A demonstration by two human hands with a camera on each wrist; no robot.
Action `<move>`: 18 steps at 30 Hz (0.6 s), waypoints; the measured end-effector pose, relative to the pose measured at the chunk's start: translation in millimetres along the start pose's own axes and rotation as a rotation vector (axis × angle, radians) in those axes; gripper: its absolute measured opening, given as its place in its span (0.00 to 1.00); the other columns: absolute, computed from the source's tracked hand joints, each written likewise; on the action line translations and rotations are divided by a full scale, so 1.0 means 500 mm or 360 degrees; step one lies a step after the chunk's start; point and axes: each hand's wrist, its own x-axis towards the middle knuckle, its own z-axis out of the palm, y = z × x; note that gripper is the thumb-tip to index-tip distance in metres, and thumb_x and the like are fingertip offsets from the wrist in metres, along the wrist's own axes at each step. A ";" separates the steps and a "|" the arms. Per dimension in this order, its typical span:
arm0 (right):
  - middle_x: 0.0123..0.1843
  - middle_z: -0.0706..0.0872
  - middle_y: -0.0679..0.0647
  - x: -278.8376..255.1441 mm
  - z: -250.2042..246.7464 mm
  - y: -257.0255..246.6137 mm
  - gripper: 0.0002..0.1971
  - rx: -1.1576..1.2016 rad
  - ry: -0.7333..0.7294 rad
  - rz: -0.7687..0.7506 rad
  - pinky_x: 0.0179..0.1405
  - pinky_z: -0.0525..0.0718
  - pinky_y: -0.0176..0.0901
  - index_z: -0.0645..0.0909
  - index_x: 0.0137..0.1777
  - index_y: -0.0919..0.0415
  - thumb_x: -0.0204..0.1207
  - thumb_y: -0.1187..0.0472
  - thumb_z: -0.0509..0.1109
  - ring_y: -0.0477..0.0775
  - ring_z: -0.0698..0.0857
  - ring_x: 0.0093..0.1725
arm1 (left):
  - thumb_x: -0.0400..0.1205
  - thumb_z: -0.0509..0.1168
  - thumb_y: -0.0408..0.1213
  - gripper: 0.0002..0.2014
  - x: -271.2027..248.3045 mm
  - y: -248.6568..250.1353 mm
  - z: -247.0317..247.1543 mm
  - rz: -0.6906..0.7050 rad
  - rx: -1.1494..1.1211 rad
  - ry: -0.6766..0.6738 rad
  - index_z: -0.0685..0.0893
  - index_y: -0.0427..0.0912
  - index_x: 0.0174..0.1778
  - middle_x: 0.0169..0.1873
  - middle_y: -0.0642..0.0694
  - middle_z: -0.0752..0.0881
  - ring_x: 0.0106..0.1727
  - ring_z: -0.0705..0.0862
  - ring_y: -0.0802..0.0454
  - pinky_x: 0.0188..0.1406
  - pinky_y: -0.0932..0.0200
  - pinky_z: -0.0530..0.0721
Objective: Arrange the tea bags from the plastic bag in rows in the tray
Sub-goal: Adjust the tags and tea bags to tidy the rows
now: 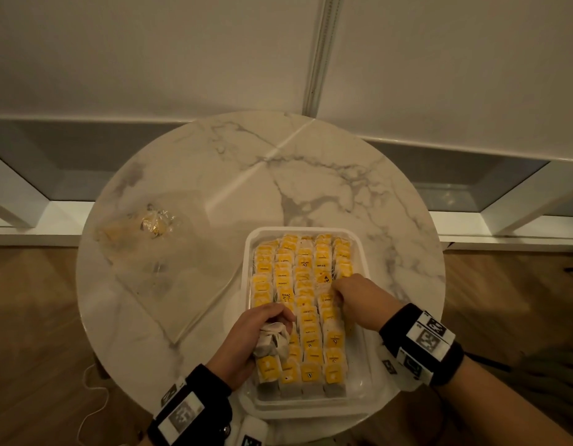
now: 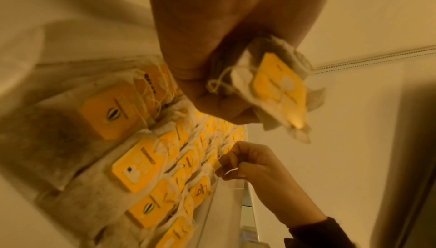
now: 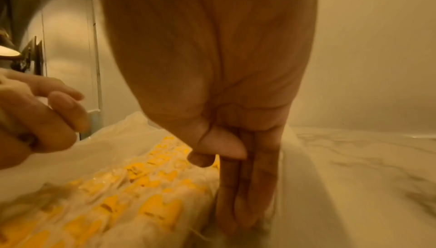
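At the bottom centre of the head view, the left hand (image 1: 246,336) grips a crumpled bunch of tea bags (image 1: 272,341) over the lower left of the white tray (image 1: 306,410). The left wrist view shows what the head view hides: the fingers curl round that bunch (image 2: 276,84), with one yellow tag facing out and a loop of string beside the thumb.

Just above, right of centre, the right hand (image 1: 355,297) reaches into the right side of the tray. In the head view it looks like a fist. The right wrist view shows its fingers (image 3: 247,177) pointing straight down together into the gap between the tea bags and the tray wall, thumb tucked against them. Whether they pinch a bag cannot be told.

The rows of tea bags (image 1: 302,304) fill the tray in overlapping columns, yellow tags up.

Further up and left in the head view, the clear plastic bag (image 1: 163,262) lies flat on the round marble table (image 1: 310,175), with a few tea bags left near its far end.
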 end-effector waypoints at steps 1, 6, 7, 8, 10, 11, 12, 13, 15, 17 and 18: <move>0.44 0.79 0.54 -0.014 -0.005 -0.008 0.08 -0.0013 0.0027 -0.0029 0.40 0.73 0.44 0.71 0.41 0.57 0.79 0.68 0.58 0.58 0.81 0.45 | 0.86 0.59 0.39 0.19 0.001 0.003 0.002 -0.0017 -0.0028 0.0017 0.89 0.38 0.33 0.29 0.42 0.82 0.30 0.80 0.50 0.35 0.57 0.78; 0.42 0.85 0.49 -0.098 -0.026 -0.073 0.07 0.0532 0.0406 -0.0461 0.44 0.80 0.48 0.78 0.49 0.55 0.78 0.67 0.62 0.50 0.81 0.41 | 0.76 0.64 0.46 0.17 0.014 0.012 0.021 -0.0189 -0.0444 0.0031 0.86 0.32 0.38 0.27 0.41 0.81 0.23 0.80 0.50 0.24 0.61 0.80; 0.42 0.85 0.47 -0.108 -0.029 -0.084 0.07 0.0626 0.0463 -0.0500 0.44 0.80 0.47 0.79 0.52 0.54 0.79 0.66 0.63 0.49 0.82 0.41 | 0.76 0.64 0.46 0.18 0.015 0.012 0.030 -0.0214 -0.0493 0.0021 0.86 0.32 0.41 0.26 0.40 0.81 0.22 0.80 0.50 0.23 0.61 0.80; 0.44 0.85 0.45 -0.114 -0.031 -0.093 0.08 0.0672 0.0498 -0.0538 0.44 0.80 0.45 0.80 0.55 0.53 0.80 0.64 0.64 0.47 0.82 0.41 | 0.77 0.64 0.46 0.18 0.016 0.012 0.037 -0.0232 -0.0529 0.0008 0.86 0.31 0.43 0.26 0.40 0.82 0.23 0.81 0.50 0.24 0.60 0.81; 0.50 0.82 0.44 -0.120 -0.031 -0.099 0.12 0.0680 0.0481 -0.0636 0.47 0.80 0.41 0.81 0.61 0.52 0.80 0.63 0.67 0.44 0.81 0.43 | 0.79 0.63 0.47 0.18 0.011 0.016 0.053 -0.0281 -0.0601 -0.0031 0.85 0.32 0.42 0.26 0.39 0.82 0.25 0.82 0.49 0.28 0.57 0.81; 0.53 0.80 0.45 -0.123 -0.029 -0.100 0.13 0.0676 0.0428 -0.0675 0.49 0.81 0.42 0.81 0.62 0.51 0.78 0.63 0.68 0.43 0.80 0.44 | 0.80 0.63 0.47 0.18 0.008 0.019 0.059 -0.0323 -0.0635 -0.0054 0.84 0.33 0.39 0.25 0.39 0.82 0.24 0.82 0.48 0.28 0.56 0.81; 0.54 0.78 0.47 -0.127 -0.027 -0.099 0.15 0.0675 0.0376 -0.0696 0.50 0.81 0.43 0.82 0.62 0.51 0.77 0.63 0.70 0.43 0.80 0.45 | 0.81 0.61 0.47 0.20 0.006 0.022 0.065 -0.0369 -0.0659 -0.0078 0.84 0.33 0.36 0.24 0.40 0.81 0.22 0.81 0.48 0.25 0.56 0.81; 0.55 0.77 0.48 -0.133 -0.026 -0.099 0.16 0.0679 0.0342 -0.0700 0.51 0.81 0.44 0.83 0.62 0.51 0.76 0.63 0.71 0.44 0.80 0.46 | 0.84 0.60 0.48 0.22 0.003 0.025 0.070 -0.0396 -0.0669 -0.0092 0.85 0.34 0.32 0.22 0.40 0.80 0.20 0.81 0.48 0.21 0.59 0.80; 0.56 0.75 0.46 -0.146 -0.022 -0.099 0.17 0.0715 0.0348 -0.0679 0.51 0.80 0.43 0.83 0.63 0.50 0.75 0.59 0.72 0.45 0.79 0.47 | 0.86 0.58 0.48 0.25 0.003 0.027 0.078 -0.0420 -0.0661 -0.0107 0.87 0.36 0.30 0.21 0.40 0.80 0.20 0.80 0.48 0.18 0.62 0.78; 0.57 0.74 0.43 -0.157 -0.015 -0.098 0.19 0.0785 0.0419 -0.0624 0.53 0.81 0.41 0.81 0.66 0.47 0.75 0.55 0.73 0.43 0.79 0.48 | 0.85 0.59 0.49 0.22 0.005 0.027 0.083 -0.0441 -0.0720 -0.0099 0.87 0.35 0.36 0.25 0.40 0.82 0.25 0.83 0.47 0.22 0.60 0.81; 0.57 0.73 0.41 -0.161 -0.010 -0.098 0.21 0.0823 0.0454 -0.0586 0.54 0.81 0.41 0.80 0.68 0.45 0.75 0.53 0.73 0.42 0.79 0.49 | 0.85 0.60 0.49 0.21 0.009 0.021 0.080 -0.0451 -0.0757 -0.0082 0.86 0.34 0.40 0.27 0.39 0.83 0.28 0.84 0.46 0.26 0.58 0.84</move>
